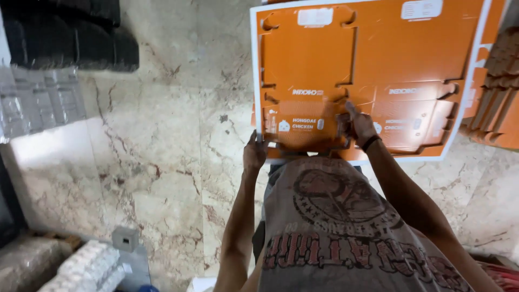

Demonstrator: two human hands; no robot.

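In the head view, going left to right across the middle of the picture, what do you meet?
Clear plastic trays → marble floor → left hand at the sheet's corner → orange die-cut cardboard sheet → right hand on the sheet → brown stack at the right edge.

Shirt (346, 232): sleeveless, grey-beige, worn loose over the torso.
Print: dark red round emblem on the chest, ringed with small stars; a row of large dark red block letters under it, cracked and faded.
Arms: bare from shoulder to hand, no sleeves.
Left hand (254, 154): bare, no ring or band in view.
Right hand (358, 125): bare.
Wristband (371, 143): thin, dark, on the right wrist.
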